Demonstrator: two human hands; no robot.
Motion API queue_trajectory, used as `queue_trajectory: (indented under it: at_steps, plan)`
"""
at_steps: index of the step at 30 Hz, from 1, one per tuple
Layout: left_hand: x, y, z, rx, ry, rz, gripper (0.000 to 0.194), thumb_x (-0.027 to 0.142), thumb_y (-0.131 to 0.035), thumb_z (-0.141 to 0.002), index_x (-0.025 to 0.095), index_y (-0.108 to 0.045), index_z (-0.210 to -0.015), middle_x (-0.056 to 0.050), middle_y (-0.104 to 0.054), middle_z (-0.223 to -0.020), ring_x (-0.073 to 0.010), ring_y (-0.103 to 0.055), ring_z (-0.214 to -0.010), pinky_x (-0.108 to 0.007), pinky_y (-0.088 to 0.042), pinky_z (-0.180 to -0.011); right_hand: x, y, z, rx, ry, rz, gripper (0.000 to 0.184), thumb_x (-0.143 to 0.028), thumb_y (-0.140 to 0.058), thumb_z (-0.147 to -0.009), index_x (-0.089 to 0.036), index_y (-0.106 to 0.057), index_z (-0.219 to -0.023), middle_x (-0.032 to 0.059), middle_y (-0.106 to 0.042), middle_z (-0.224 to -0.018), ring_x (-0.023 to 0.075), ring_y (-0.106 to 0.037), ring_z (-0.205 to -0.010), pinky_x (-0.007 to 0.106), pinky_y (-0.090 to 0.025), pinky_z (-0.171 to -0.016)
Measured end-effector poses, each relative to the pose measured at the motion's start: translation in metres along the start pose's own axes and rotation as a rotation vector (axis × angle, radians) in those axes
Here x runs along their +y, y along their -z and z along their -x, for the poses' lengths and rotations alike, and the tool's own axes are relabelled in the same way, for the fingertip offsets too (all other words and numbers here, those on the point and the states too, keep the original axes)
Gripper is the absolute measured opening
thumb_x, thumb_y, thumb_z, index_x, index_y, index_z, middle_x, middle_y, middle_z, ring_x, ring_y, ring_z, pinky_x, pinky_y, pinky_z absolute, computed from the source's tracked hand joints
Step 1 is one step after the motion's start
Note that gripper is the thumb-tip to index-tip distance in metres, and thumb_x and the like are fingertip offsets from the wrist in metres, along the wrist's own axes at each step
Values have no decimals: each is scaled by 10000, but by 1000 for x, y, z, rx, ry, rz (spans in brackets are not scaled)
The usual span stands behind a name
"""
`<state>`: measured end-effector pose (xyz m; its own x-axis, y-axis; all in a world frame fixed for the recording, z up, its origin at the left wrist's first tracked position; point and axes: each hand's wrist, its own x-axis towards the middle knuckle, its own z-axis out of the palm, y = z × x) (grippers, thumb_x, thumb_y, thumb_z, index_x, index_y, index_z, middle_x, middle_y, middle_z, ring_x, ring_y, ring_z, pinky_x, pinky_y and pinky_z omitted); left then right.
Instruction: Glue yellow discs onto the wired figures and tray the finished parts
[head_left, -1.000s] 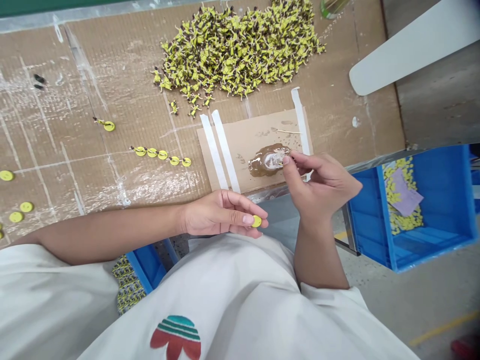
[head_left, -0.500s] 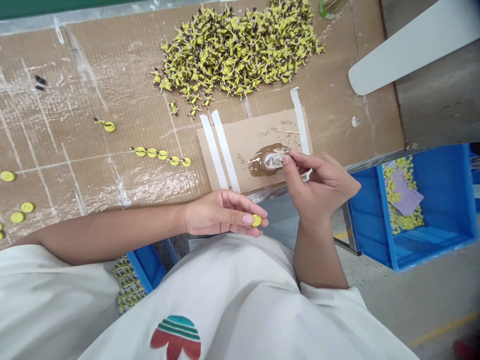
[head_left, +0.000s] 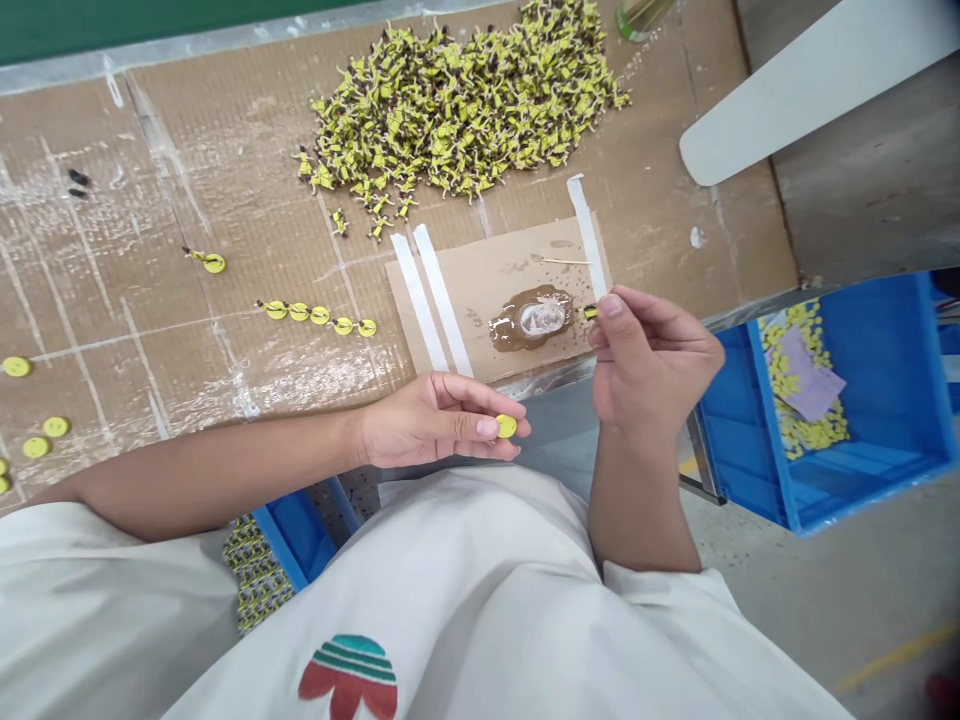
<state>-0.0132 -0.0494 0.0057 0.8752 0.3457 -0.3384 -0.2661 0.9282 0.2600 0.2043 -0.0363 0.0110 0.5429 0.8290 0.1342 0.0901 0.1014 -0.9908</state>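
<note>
A small round yellow disc (head_left: 507, 427) is sitting pinched between the thumb and fingers of the left hand (head_left: 442, 422), while the right hand (head_left: 645, 350) is gripping a tiny yellow-and-dark figure (head_left: 590, 312) by its fingertips. Just beside that right-hand grip, a glossy brown puddle (head_left: 517, 320) is lying on a taped cardboard sheet (head_left: 480, 280), and beyond it a heap of yellow-clothed miniature figures (head_left: 465, 110) is spreading.
</note>
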Motion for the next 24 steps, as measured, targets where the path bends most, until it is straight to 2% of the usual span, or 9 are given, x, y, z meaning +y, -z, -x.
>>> queue_trajectory:
  at_steps: [3, 7, 10, 12, 17, 21, 24]
  plan:
    - [5, 0, 0, 25, -66, -25, 257, 194, -837, -746, 184, -788, -998, -69, -786, -1002, -140, -758, -840, -290, -600, -916, -2, 4, -3, -18, -179, -172, 171, -274, -883, -689, -251, -777, -822, -44, -702, -683, 63, -571, -507, 198, -493, -486]
    - [15, -1, 0, 89, -156, -39, 274, 207, -849, -733, 199, -787, -999, -47, -790, -995, -135, -759, -837, -264, -596, -901, -11, 6, -1, -65, -373, -301, 220, -325, -907, -654, -269, -757, -806, -71, -695, -684, 57, -614, -547, 149, -489, -468]
    - [22, 1, -1, 147, -243, -70, 257, 211, -851, -730, 197, -791, -979, -50, -790, -994, -142, -760, -860, -241, -591, -884, -20, 3, 6, -110, -440, -316, 254, -382, -914, -640, -271, -747, -796, -69, -712, -710, 75, -670, -601, 138, -525, -487]
    - [25, 2, -2, 161, -296, -81, 253, 208, -847, -736, 197, -791, -982, -45, -790, -996, -135, -758, -856, -231, -588, -882, -25, 0, 14, -128, -398, -290, 262, -404, -912, -646, -280, -751, -811, -70, -722, -718, 92, -694, -616, 152, -559, -508]
    - [25, 4, -3, 153, -298, -95, 265, 227, -866, -711, 193, -794, -964, -49, -788, -995, -153, -761, -846, -271, -597, -879, -38, -14, 40, -118, -138, -151, 239, -328, -895, -691, -286, -779, -896, -49, -753, -750, 155, -731, -660, 273, -650, -629]
    - [23, 7, -3, 88, -313, -104, 247, 234, -826, -767, 197, -787, -1008, -49, -789, -1004, -150, -760, -868, -254, -603, -853, -43, -23, 54, -122, -4, 3, 201, -232, -873, -719, -259, -785, -898, -7, -775, -840, 179, -746, -725, 306, -655, -697]
    - [22, 9, -3, 41, -326, -111, 222, 245, -785, -815, 198, -782, -1032, -44, -791, -1001, -134, -758, -868, -221, -602, -830, -41, -28, 57, -151, 90, 26, 197, -194, -859, -736, -257, -784, -907, 0, -777, -850, 181, -749, -738, 303, -648, -706]
